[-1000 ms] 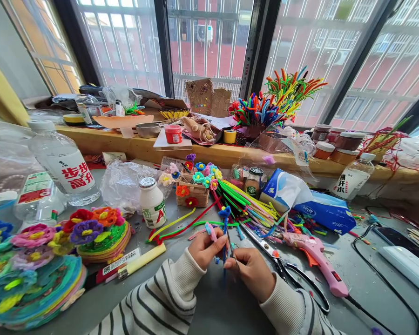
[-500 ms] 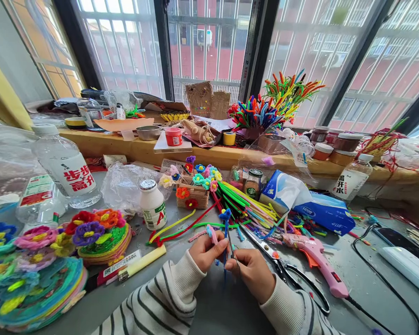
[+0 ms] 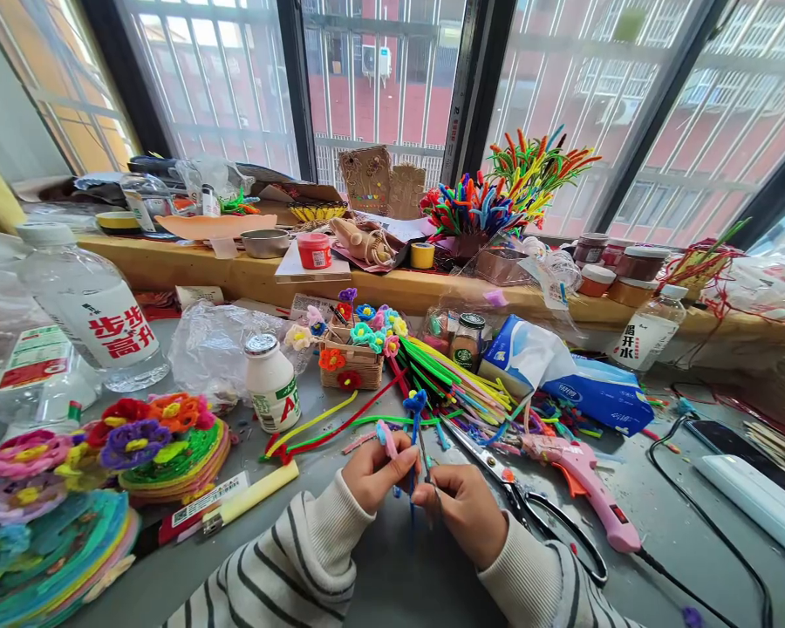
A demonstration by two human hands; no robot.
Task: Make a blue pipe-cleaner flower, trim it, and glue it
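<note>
My left hand is closed in a pinch, with a short pink and light-blue pipe cleaner piece sticking up from its fingertips. Just beside it, a blue pipe cleaner flower stands upright on its blue stem between my two hands. My right hand is closed close to that stem. From its fingers rises a slim metal tool, which looks like the blades of small scissors; its lower part is hidden. Large black-handled scissors lie to the right of my right hand.
A pink glue gun lies at the right with its cord. Beyond my hands are loose pipe cleaners, a small flower basket and a white bottle. Pipe cleaner flower coasters and a glue stick lie at the left.
The whole view has shifted slightly, so most things appear a little further left. Both hands keep nearly the same pose around the blue flower's stem.
</note>
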